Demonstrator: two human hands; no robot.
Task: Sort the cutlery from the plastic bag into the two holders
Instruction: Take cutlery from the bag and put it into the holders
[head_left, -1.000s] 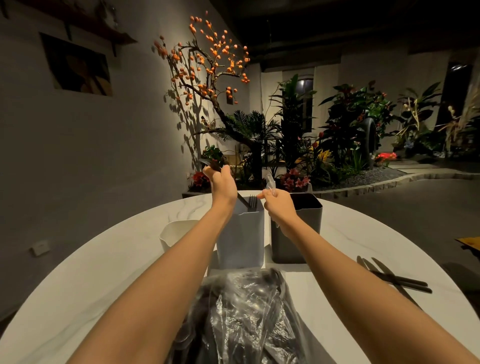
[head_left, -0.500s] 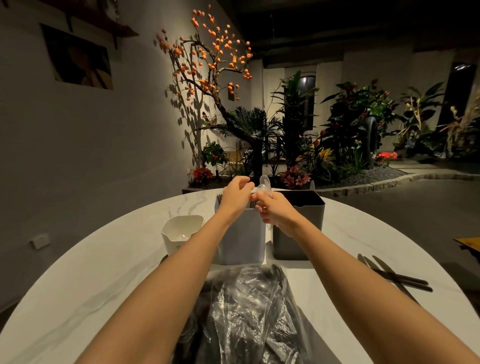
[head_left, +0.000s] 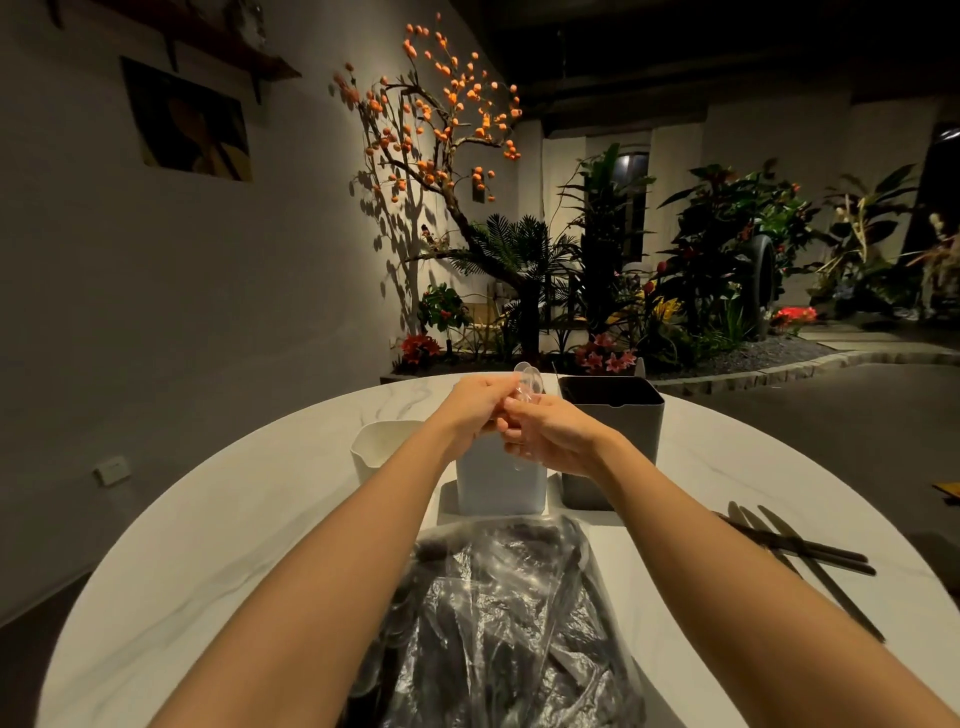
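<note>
A clear plastic bag with dark cutlery inside lies on the white round table at the near edge. Behind it stand two holders: a light one on the left and a dark grey one on the right. Both hands meet above the light holder. My right hand grips clear plastic spoons, whose bowls stick up above the fingers. My left hand pinches the same spoons from the left. The light holder's top is hidden behind my hands.
A small white cup stands left of the light holder. Several dark knives and forks lie loose on the table at the right. Plants and a tree with orange fruit stand beyond the far table edge.
My left hand put its dark fork into the light holder and came over to the clear spoons in my right hand. Both hands now hold them together, slightly nearer to me.
</note>
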